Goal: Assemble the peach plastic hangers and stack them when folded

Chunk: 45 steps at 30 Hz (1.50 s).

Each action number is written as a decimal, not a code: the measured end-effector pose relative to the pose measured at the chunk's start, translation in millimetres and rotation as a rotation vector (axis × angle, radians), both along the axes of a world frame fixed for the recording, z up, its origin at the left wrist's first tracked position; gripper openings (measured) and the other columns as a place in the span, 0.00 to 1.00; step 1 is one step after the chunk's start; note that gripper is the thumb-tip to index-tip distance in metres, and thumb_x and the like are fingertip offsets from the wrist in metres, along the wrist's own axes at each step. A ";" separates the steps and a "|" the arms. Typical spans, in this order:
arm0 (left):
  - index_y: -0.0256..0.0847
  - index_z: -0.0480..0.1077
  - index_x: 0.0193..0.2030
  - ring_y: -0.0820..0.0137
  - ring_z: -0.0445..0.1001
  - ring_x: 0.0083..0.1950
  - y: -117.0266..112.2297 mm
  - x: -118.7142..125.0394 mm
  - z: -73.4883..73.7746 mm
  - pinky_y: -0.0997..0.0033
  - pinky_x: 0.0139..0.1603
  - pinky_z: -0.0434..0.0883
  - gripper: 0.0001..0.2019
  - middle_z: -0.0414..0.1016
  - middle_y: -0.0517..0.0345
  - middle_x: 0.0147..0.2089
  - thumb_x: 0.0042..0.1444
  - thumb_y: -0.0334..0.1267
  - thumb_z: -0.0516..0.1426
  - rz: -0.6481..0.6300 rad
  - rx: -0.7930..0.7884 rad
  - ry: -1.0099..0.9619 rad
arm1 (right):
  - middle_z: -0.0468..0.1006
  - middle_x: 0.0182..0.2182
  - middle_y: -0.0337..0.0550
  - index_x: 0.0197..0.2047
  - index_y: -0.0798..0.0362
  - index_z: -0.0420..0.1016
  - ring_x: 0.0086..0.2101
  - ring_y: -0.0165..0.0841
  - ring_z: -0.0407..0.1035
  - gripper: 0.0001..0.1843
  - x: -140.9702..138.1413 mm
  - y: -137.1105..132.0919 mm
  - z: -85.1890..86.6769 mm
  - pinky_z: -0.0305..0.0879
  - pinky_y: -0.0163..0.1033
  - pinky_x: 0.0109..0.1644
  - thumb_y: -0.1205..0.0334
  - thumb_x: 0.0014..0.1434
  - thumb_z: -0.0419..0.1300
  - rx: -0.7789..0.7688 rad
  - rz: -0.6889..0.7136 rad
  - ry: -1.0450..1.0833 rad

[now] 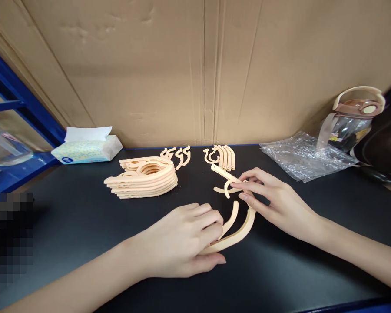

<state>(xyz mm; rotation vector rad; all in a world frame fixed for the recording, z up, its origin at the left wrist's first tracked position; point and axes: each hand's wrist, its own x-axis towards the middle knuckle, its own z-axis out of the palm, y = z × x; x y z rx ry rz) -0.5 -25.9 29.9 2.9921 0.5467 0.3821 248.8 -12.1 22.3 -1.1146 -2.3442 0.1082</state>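
Cream plastic parts of a folding clothes hanger (243, 233) are between my two hands above the dark table. My left hand (185, 241) is closed around one end of a curved hanger arm, its fingertips partly hidden. Between thumb and fingers, my right hand (272, 195) grips the straight hanger arm (225, 173), near where it meets the curved one. A small curved piece (227, 190) shows beside the right fingertips. To the left, a stack of folded hangers (143, 182) lies flat. Behind are loose hanger hooks (179, 155) and a row of curved hanger arms (226, 157).
A tissue pack (87, 148) sits at the back left beside a blue metal frame (22, 104). At the back right, crumpled clear plastic (303, 154) lies before a bottle with a handle (353, 121). Brown cardboard (150, 74) stands along the back edge.
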 end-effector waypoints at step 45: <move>0.42 0.69 0.52 0.62 0.65 0.52 4.5 -3.9 -6.5 0.63 0.50 0.66 0.19 0.68 0.52 0.54 0.62 0.21 0.47 0.109 0.135 0.016 | 0.74 0.41 0.43 0.43 0.51 0.76 0.36 0.30 0.71 0.14 -0.4 -4.4 4.7 0.67 0.36 0.42 0.58 0.68 0.51 -0.288 0.276 -0.026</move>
